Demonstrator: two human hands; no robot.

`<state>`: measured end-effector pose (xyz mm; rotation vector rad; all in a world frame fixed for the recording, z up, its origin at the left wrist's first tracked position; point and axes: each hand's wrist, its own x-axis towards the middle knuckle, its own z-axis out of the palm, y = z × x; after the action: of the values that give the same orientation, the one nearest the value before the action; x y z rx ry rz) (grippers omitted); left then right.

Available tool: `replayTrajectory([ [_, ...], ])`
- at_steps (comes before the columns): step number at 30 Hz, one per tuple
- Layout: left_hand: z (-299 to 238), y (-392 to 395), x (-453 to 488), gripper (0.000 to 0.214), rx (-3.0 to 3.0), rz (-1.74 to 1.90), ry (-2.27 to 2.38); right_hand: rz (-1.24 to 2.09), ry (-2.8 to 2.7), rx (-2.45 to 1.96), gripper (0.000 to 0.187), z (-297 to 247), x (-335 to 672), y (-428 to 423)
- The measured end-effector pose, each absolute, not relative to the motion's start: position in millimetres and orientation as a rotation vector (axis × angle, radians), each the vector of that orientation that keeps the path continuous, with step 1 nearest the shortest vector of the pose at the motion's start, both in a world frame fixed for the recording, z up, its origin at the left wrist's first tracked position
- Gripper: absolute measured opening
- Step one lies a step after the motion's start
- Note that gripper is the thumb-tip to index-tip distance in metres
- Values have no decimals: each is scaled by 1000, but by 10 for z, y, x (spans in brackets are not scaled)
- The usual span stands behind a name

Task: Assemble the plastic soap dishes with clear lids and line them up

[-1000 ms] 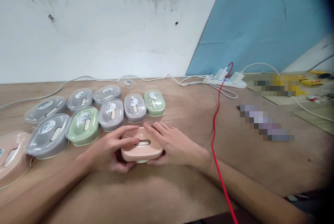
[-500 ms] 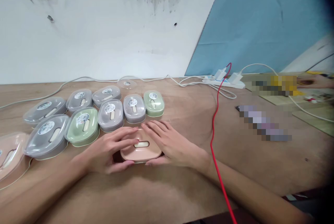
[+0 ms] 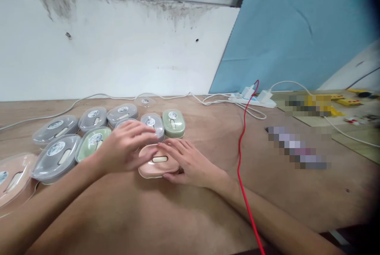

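A pink lidded box (image 3: 151, 172) with a pale oblong inset in its top lies on the table in front of me. My right hand (image 3: 190, 162) is closed over the box's right side, fingers on top and thumb at the near edge. Above the box's left side hovers my left hand (image 3: 126, 144), open, its fingers and thumb apart and holding nothing. Behind that hand, a grey box with a clear cover is mostly hidden. A grey box (image 3: 154, 122) and a green box (image 3: 173, 122), both under clear covers with round stickers, stand just beyond.
Several more covered boxes fill the left, among them a grey one (image 3: 56, 156) and a pink one (image 3: 18, 179). A loose clear lid (image 3: 145, 101) lies near the wall. A red cable (image 3: 240, 160) runs from a power strip (image 3: 258, 101) across the wooden table (image 3: 282, 191).
My left hand has let go of the pink box and risen up and left. My right hand stays on the box. The camera view has tilted up slightly.
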<state>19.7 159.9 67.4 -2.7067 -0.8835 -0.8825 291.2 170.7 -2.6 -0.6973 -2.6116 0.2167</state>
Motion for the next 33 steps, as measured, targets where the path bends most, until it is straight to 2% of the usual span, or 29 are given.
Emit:
replayTrajectory([
  [2, 910, 1888, 294, 23, -2757, -645, -1183, 157, -2566, -661, 77, -23, 2913, 1720],
  [4, 1062, 2283, 372, 33, -2652, -224, -1516, 89, -2507, -576, 74, -12, 2901, 1717],
  [8, 1047, 3113, 430, 57, -2478, 72, -1751, -16, -2390, -417, 53, 14, 2836, 1648],
  [13, 826, 3744, 478, 45, -2380, 353, -1912, -62, -2328, -352, 37, -8, 2783, 1573],
  [19, 707, 4123, 567, 38, -2336, 567, -1964, -47, -2316, -392, 30, -71, 2816, 1615],
  [22, 770, 4252, 560, 42, -2368, 575, -1947, -36, -2285, -415, 31, -72, 2837, 1624],
  [26, 1078, 4199, 538, 87, -2490, 330, -1819, -67, -2253, -487, 37, -40, 2861, 1626],
  [27, 1182, 4107, 546, 93, -2527, 235, -1762, -81, -2235, -509, 37, -26, 2867, 1627],
  [31, 1503, 3375, 639, 95, -2683, -215, -1426, -88, -2107, -568, 38, 48, 2894, 1629],
  [33, 1517, 2883, 672, 105, -2803, -274, -1242, -79, -2001, -594, 39, 77, 2904, 1629],
])
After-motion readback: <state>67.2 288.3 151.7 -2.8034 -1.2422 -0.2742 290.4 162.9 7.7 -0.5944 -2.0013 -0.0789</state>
